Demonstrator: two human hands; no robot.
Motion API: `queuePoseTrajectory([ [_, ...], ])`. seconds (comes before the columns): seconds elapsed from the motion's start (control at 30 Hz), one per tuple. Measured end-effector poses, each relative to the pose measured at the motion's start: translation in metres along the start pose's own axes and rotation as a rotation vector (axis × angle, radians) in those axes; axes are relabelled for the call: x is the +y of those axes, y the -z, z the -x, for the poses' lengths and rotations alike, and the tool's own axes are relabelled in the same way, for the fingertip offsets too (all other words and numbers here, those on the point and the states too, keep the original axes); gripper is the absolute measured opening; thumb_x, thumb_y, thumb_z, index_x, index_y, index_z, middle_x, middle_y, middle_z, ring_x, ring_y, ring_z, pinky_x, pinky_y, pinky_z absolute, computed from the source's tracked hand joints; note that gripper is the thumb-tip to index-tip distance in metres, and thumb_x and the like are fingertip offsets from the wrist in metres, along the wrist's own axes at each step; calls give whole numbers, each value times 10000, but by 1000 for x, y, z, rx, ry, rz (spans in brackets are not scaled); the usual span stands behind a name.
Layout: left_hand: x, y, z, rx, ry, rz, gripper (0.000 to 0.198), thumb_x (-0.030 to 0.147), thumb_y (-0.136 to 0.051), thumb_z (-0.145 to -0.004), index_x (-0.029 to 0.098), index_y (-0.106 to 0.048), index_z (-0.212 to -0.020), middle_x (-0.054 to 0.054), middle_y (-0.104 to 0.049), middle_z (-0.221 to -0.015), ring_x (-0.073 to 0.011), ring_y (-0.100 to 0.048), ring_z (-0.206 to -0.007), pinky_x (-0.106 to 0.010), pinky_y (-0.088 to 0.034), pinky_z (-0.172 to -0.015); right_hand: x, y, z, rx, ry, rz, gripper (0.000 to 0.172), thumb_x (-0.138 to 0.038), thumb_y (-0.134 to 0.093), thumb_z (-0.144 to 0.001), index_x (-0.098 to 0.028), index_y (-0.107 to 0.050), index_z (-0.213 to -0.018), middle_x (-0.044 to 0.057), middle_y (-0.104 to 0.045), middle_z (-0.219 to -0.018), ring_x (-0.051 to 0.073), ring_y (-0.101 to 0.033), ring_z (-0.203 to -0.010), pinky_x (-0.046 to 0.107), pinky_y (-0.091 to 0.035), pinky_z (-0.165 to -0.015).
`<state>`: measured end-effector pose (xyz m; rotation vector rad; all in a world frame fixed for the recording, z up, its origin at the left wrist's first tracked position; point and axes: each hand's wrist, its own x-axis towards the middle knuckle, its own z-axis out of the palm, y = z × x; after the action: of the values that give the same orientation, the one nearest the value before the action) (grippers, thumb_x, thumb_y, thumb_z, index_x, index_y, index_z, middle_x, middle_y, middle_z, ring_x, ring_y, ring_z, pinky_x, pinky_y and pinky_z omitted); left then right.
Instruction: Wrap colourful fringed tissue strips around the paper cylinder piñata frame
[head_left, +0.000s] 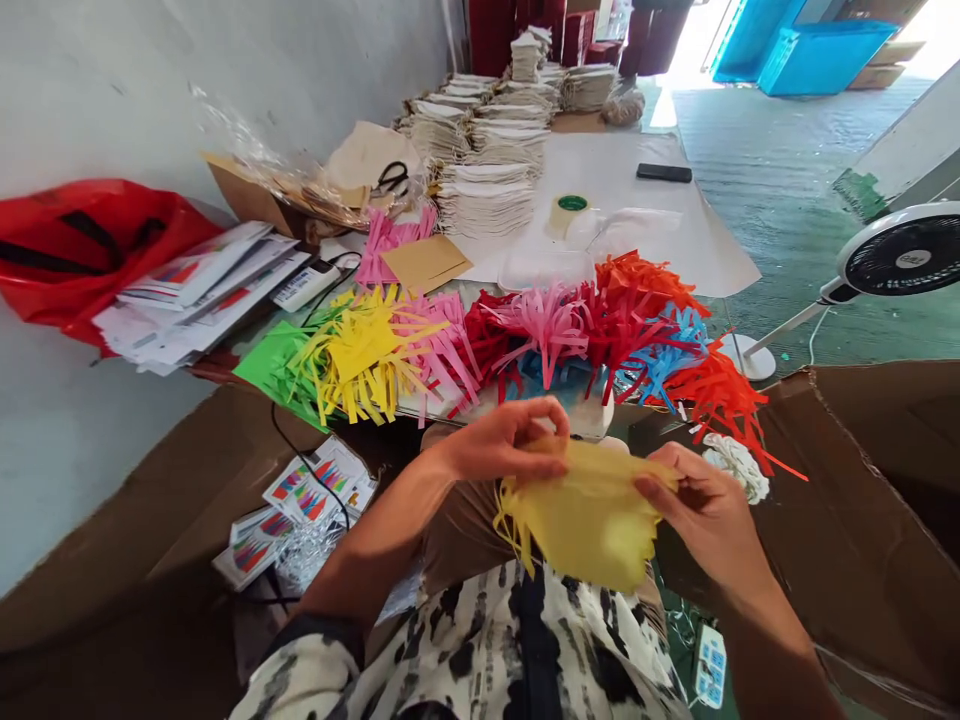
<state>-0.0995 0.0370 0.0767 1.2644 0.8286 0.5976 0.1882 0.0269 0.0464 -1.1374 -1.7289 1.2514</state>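
Above my lap I hold a sheet of yellow tissue paper (600,510), its side edges cut into fringe. My left hand (517,440) pinches its upper left part between thumb and fingers. At the upper right corner my right hand (694,500) is closed on the same paper. Strips dangle from the left edge below my left hand. Just beyond my hands, along the table's near edge, lie fringed paper bunches: yellow (360,350), pink (551,325), dark red (487,330), blue (664,350), orange (720,385) and green (277,360).
Stacks of white string-tied bundles (487,185) stand at the back. Tape (571,205), a black phone (664,173) and scissors (392,178) lie on the table. A fan (900,255) stands at right, a red bag (105,240) at left. Cardboard (885,480) and a power strip (709,665) are below.
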Motion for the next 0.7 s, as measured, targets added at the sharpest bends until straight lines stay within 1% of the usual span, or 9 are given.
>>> queuePoseTrajectory([
  [0.1,1,19,-15,254,-50,-397,410,386,-800,-901,217,-619,-1228,39,-666,-801,-112,-613,-613,-219,-465,-572,8,7,-23,145,-41,274,420,-598,-693,-938,-218,-621,-773,-41,-517,-647,121,-431,-562,259,-308,-518],
  [0.2,-3,25,-26,608,-116,-961,386,235,-753,-937,192,-658,-1309,-69,-756,-1076,-209,-706,-935,-339,-549,-851,26,9,-50,226,-33,551,464,-658,-630,-933,-225,-602,-768,-35,-520,-629,137,-441,-570,272,-309,-579],
  [0.23,-7,22,-28,676,-152,-1082,371,235,-731,-959,177,-661,-1319,-105,-753,-1168,-246,-697,-1057,-390,-541,-949,33,8,-56,225,-42,636,458,-651,-601,-946,-225,-600,-777,-24,-540,-634,147,-459,-575,279,-301,-595],
  [0.3,-21,8,-32,647,-276,-1172,374,344,-705,-997,168,-664,-1324,-138,-734,-1271,-282,-656,-1204,-451,-513,-1069,45,6,-64,196,-86,801,419,-603,-546,-983,-218,-624,-835,12,-599,-660,176,-505,-592,295,-264,-612],
  [0.4,-55,-24,-39,370,-460,-1138,678,586,-756,-916,190,-603,-1445,-146,-695,-1391,-299,-630,-1309,-475,-501,-1156,53,1,-65,156,-168,991,367,-522,-516,-1020,-194,-678,-984,76,-698,-743,227,-590,-643,312,-230,-624],
  [0.47,-80,-44,-45,327,-474,-1187,835,546,-807,-877,128,-522,-1540,-198,-613,-1516,-354,-568,-1417,-514,-471,-1212,51,-1,-61,161,-197,1063,347,-473,-511,-1036,-180,-690,-1082,105,-746,-821,253,-639,-690,321,-252,-625],
  [0.5,-91,-51,-49,369,-456,-1212,727,436,-776,-922,115,-536,-1529,-198,-611,-1523,-354,-565,-1430,-516,-470,-1220,48,-1,-58,174,-176,1088,339,-444,-509,-1042,-171,-689,-1130,121,-766,-885,267,-666,-739,329,-287,-636],
  [0.6,-106,-60,-56,453,-443,-1230,465,195,-582,-1006,147,-609,-1468,-145,-666,-1481,-303,-597,-1417,-488,-490,-1220,37,3,-44,219,61,1126,371,-398,-528,-1040,-149,-657,-1282,182,-751,-1222,340,-683,-1096,411,-440,-855],
  [0.7,-102,-60,-58,468,-462,-1213,491,187,-562,-993,89,-600,-1472,-170,-689,-1438,-311,-623,-1371,-484,-523,-1186,33,4,-24,57,338,1063,526,-445,-604,-1002,-164,-583,-1447,180,-646,-1463,367,-557,-1359,508,-392,-1109],
])
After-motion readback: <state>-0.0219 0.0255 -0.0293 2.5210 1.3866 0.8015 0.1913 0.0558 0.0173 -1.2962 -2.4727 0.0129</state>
